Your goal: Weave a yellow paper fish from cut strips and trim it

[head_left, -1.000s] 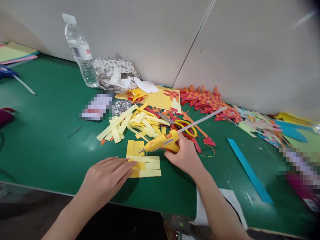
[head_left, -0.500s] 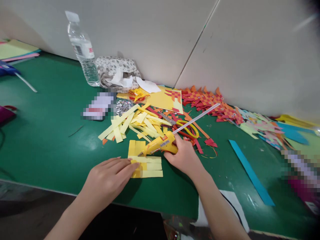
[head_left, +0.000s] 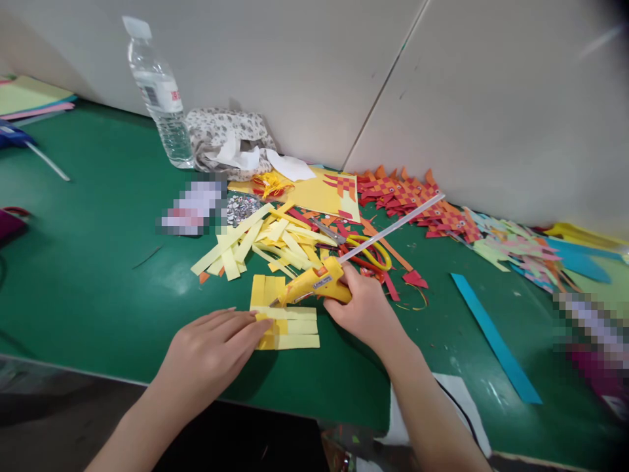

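Note:
A small woven piece of yellow paper strips [head_left: 285, 314] lies on the green table [head_left: 98, 262] near its front edge. My left hand [head_left: 211, 351] rests flat on the table with its fingertips pressing the piece's left edge, fingers stretched out. My right hand [head_left: 363, 311] grips a yellow hot glue gun [head_left: 317, 282], whose nozzle points down-left at the top of the woven piece. A clear glue stick [head_left: 393, 226] juts out of the gun's back, up to the right.
Behind the piece lie a heap of loose yellow strips [head_left: 260, 242], yellow-handled scissors [head_left: 363, 252], red scraps and a yellow sheet [head_left: 314, 193]. Woven orange-red paper fish [head_left: 417, 200] line the wall, pastel ones [head_left: 515, 252] further right. A water bottle [head_left: 160, 98], patterned cloth [head_left: 230, 141] and blue strip [head_left: 494, 337] stand around.
The glue gun has tilted and its nozzle has come down to the top of the woven piece. My left hand has stayed in place on the piece.

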Demonstrator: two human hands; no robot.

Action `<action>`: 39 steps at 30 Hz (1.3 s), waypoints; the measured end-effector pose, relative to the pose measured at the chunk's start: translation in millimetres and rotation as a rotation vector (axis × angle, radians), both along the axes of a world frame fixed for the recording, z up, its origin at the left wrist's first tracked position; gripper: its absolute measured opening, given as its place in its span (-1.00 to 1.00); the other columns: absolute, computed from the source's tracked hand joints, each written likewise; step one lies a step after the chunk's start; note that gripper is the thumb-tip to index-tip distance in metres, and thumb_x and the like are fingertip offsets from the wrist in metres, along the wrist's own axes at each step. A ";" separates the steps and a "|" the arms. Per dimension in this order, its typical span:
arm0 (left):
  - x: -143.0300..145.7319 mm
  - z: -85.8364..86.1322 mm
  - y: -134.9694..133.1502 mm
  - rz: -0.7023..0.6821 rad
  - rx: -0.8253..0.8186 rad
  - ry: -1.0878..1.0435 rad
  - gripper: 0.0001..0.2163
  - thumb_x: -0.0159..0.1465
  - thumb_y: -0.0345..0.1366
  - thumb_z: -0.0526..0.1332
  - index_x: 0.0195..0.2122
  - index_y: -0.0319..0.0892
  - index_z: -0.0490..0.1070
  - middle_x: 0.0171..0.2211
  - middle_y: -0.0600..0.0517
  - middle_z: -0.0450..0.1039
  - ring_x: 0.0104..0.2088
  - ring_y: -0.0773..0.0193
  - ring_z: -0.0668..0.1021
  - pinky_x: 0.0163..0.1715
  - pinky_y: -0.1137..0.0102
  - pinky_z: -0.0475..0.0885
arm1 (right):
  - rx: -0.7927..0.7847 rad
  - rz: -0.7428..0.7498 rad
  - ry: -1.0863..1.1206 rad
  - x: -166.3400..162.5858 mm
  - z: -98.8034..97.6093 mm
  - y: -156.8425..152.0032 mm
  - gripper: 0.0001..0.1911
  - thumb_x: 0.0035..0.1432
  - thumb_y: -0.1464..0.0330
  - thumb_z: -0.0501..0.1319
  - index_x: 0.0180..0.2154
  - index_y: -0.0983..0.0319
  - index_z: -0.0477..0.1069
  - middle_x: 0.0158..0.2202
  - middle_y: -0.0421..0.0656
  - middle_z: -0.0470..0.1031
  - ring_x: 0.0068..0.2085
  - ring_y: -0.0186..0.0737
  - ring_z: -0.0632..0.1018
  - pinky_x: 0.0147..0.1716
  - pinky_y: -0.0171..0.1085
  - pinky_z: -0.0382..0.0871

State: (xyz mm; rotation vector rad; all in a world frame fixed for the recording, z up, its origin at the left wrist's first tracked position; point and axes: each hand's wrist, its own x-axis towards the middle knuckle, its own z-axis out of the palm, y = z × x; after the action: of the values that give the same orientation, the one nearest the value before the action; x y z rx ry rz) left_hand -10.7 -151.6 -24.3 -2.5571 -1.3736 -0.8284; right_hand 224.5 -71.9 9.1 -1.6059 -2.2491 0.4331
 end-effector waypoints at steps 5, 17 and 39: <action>-0.6 -1.1 0.2 -0.005 0.000 0.000 -0.83 0.22 -0.41 0.16 -0.16 -0.13 0.40 -0.26 0.04 0.58 -0.31 0.23 0.59 -0.22 0.32 0.45 | 0.004 0.002 -0.002 0.5 0.1 0.3 -0.41 -0.11 0.38 0.12 0.04 0.30 0.22 -0.28 -0.04 0.52 -0.34 -0.11 0.52 -0.36 -0.24 0.35; 4.0 1.0 0.5 0.101 0.146 -0.017 -0.74 0.16 -0.37 0.25 -0.11 -0.21 0.33 -0.41 0.04 0.51 -0.45 0.28 0.50 -0.42 0.38 0.36 | -0.005 0.000 0.003 1.7 -0.5 0.4 -0.44 -0.12 0.38 0.14 0.01 0.28 0.23 -0.30 -0.06 0.51 -0.35 -0.12 0.51 -0.40 -0.27 0.33; 3.8 -0.6 5.3 0.019 0.002 0.078 -0.76 0.26 -0.41 0.10 -0.04 -0.23 0.34 -0.26 -0.01 0.56 -0.19 0.20 0.52 -0.29 0.31 0.29 | 0.011 -0.023 0.031 3.6 -1.0 1.9 -0.46 -0.14 0.36 0.15 -0.03 0.29 0.23 -0.38 -0.12 0.49 -0.39 -0.17 0.49 -0.41 -0.28 0.31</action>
State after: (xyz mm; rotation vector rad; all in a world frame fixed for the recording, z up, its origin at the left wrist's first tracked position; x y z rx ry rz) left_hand -6.9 -146.3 -24.9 -2.5417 -1.3714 -0.7185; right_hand 228.0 -70.0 8.1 -1.6064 -2.2045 0.4359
